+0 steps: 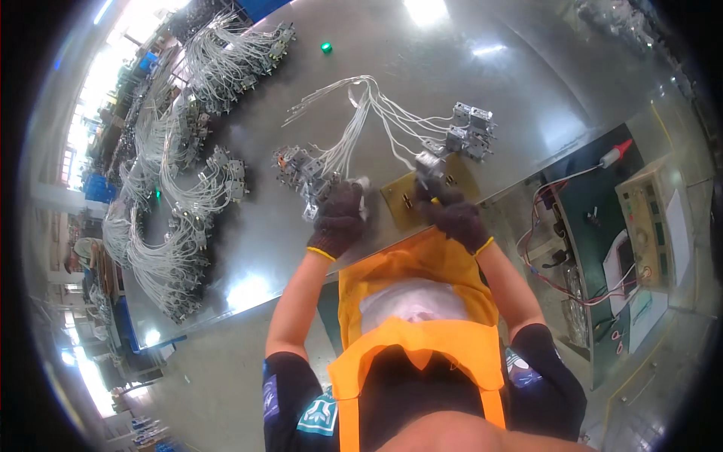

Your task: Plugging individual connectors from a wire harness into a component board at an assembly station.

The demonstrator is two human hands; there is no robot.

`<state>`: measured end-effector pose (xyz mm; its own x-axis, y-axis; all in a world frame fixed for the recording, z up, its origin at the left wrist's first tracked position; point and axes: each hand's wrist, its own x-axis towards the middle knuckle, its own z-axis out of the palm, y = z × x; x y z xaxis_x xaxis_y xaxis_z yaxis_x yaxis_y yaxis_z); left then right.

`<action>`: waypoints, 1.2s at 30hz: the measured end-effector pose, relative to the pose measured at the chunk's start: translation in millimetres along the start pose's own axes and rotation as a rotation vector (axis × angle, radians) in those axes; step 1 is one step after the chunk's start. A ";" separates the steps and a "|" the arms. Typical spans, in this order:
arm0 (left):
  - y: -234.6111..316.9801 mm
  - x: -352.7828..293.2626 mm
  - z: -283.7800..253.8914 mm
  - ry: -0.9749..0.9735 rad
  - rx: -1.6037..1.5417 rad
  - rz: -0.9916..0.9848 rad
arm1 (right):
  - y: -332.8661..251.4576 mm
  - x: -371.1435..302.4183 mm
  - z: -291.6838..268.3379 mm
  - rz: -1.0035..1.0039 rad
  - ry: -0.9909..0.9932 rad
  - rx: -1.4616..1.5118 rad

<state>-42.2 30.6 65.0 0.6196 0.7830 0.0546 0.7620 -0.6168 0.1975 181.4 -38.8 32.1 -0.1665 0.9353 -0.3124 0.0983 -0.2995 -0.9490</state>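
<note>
A white wire harness lies on the metal table, branching toward me with small silvery metal blocks on its ends. My left hand, in a dark glove with a yellow cuff, is closed beside the left cluster of metal blocks. A whitish piece shows by its thumb; what the fingers grip is hidden. My right hand, gloved alike, is closed at a single metal block above a brass-coloured plate. A small yellow bit shows at its fingers. More metal blocks lie beyond it.
Bundled wire harnesses are heaped along the table's left side. A small green light sits on the far table. To the right stands a beige instrument box with red and white cables and a red-tipped probe.
</note>
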 end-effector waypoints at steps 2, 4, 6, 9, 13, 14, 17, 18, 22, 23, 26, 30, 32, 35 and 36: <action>8.7 6.3 15.6 0.313 -0.347 0.045 | 3.3 2.7 -7.2 -0.024 0.140 -0.072; 27.4 7.2 41.1 0.334 -0.463 -0.002 | 1.2 5.0 -17.6 -0.040 0.232 -0.135; 37.0 7.4 59.2 0.233 -0.850 -0.144 | -4.0 7.4 -33.5 -0.115 0.292 -0.182; 42.5 4.8 69.2 0.236 -1.320 -0.293 | -11.0 8.0 -60.0 0.016 0.383 0.018; 60.7 15.6 78.9 0.432 -1.000 -0.190 | -16.3 2.4 -58.8 -0.071 0.240 0.039; 62.4 17.8 80.3 0.545 -0.635 -0.051 | -18.8 -2.0 -56.1 -0.034 0.249 0.032; 68.2 25.5 86.2 0.523 -0.435 -0.073 | -28.5 -13.3 -42.9 -0.010 0.141 -0.134; 69.9 27.3 86.9 0.492 -0.373 -0.072 | -31.8 -14.6 -39.9 -0.243 0.146 -0.381; 66.5 32.5 76.7 0.482 -0.547 0.031 | -35.3 -10.9 -31.1 -0.349 0.120 -0.924; 67.1 33.4 72.5 0.500 -0.544 0.011 | -33.9 -7.8 -29.0 -0.347 0.102 -0.931; 70.9 35.3 61.2 0.337 -0.531 -0.070 | -31.3 0.6 -22.1 -0.103 0.030 -1.139; 80.2 28.2 49.8 0.389 -0.655 -0.121 | -47.5 -10.2 -23.3 -0.303 0.114 -0.981; 76.0 23.0 40.4 0.372 -0.749 -0.242 | -58.9 -20.8 -21.8 -0.383 0.145 -0.899; 43.4 9.7 15.6 0.270 -0.832 -0.177 | -57.4 -29.4 -5.2 0.033 -0.059 -0.282; 30.4 2.6 7.3 0.317 -0.564 -0.041 | -50.1 -24.2 6.4 -0.027 -0.071 -0.213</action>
<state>-16.1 13.3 64.0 0.4411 0.8439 0.3054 0.5141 -0.5165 0.6847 174.3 -47.6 86.9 -0.2397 0.9244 -0.2967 0.2963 -0.2213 -0.9291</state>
